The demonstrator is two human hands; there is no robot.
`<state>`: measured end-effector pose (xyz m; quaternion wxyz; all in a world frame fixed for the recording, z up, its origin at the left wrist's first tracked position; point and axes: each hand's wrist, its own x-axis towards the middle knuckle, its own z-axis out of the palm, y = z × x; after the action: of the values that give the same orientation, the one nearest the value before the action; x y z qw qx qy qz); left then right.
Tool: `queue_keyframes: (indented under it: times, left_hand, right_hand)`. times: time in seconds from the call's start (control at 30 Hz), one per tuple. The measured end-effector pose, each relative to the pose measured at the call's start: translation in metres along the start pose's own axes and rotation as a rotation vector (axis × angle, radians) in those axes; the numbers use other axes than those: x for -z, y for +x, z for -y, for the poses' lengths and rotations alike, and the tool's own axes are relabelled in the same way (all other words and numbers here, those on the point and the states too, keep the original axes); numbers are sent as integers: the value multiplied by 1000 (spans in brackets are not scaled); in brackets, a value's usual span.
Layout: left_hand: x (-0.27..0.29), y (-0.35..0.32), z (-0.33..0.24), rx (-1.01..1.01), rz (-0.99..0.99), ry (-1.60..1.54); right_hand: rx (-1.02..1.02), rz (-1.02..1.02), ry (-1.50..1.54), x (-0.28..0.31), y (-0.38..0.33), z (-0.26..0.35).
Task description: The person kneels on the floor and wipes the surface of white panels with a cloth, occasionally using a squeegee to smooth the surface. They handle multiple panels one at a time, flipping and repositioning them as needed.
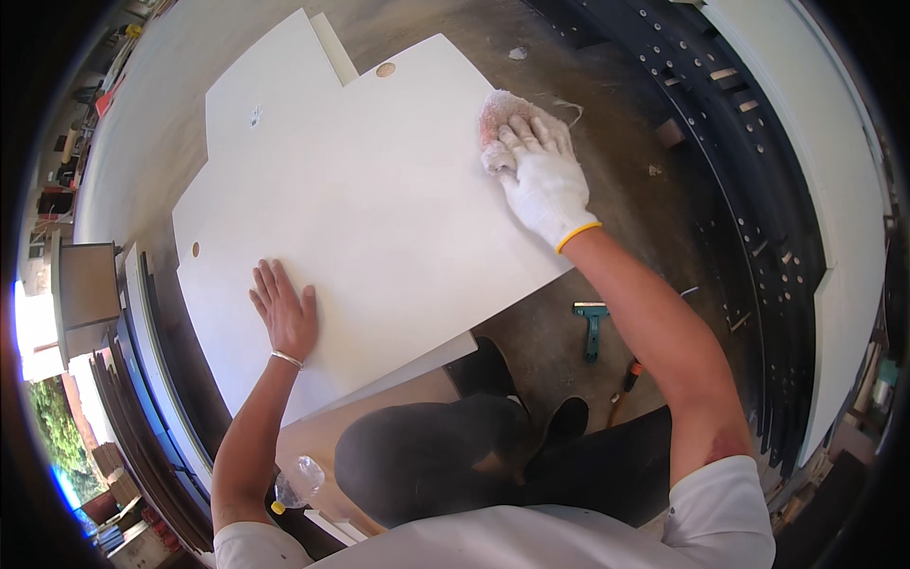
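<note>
A large white board [360, 209] with cut-out corners and a few round holes lies in front of me, on top of other boards. My left hand [287, 313], bare and with a band at the wrist, rests flat on the board's near left part, fingers stretched out. On my right hand [544, 185] is a white knitted glove with a yellow cuff. It presses a pinkish-white fluffy cloth [496, 114] against the board's right edge, fingers laid over it.
A green scraper [592, 332] and an orange-and-black handled tool [628, 379] lie on the floor near my feet. Dark panels with many holes [758, 171] stand along the right. A clear plastic bottle [300, 482] with a yellow cap is at lower left, near stacked panels [156, 379].
</note>
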<state>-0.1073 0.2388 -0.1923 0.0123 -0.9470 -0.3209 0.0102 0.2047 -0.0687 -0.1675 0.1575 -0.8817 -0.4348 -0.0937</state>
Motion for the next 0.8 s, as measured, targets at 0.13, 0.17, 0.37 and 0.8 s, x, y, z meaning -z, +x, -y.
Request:
queue_keyframes:
  times: [0.13, 0.17, 0.37, 0.8]
  left_hand:
    - [3, -1, 0, -13, -1, 28]
    - [4, -2, 0, -14, -3, 27]
    - [11, -4, -4, -48, -25, -2]
    - [19, -1, -10, -54, -12, -57]
  right_hand:
    - [401, 210, 320, -2, -1, 39]
    - [459, 132, 316, -8, 3, 40]
    - [-428, 271, 529, -40, 125, -97]
    - [135, 263, 309, -13, -33, -81]
